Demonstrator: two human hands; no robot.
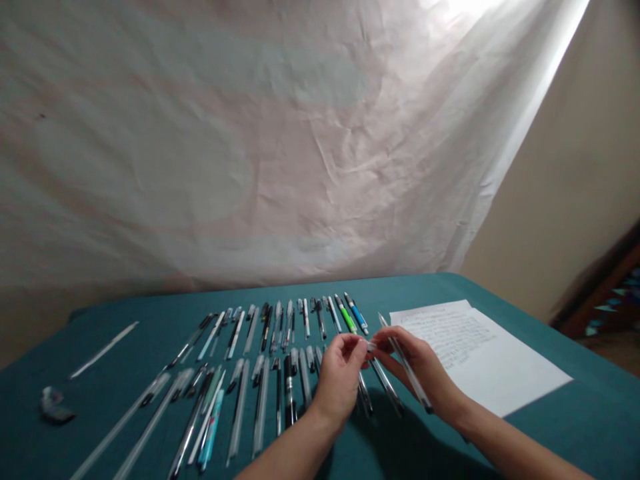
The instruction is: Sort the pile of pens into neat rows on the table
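Note:
My right hand (pixel 425 367) is closed around a clear pen (pixel 411 375), which lies slantwise across the fingers with its tip pointing up and away. My left hand (pixel 340 373) is pinched beside it, thumb against fingers. Where the fingertips of both hands meet there is a small pale, clear piece (pixel 371 347) that looks like a pen cap; the fingers cover most of it. Below the hands, a capless-looking clear pen (pixel 387 385) lies on the table. The rest of the near row partly disappears behind my left hand.
Pens and caps lie in two rows on the green table (pixel 165 319), among them a green pen (pixel 346 315) and a blue pen (pixel 357 313). Handwritten paper sheets (pixel 510 373) are at right. Far left are a thin white pen (pixel 104 351) and a crumpled object (pixel 55 407).

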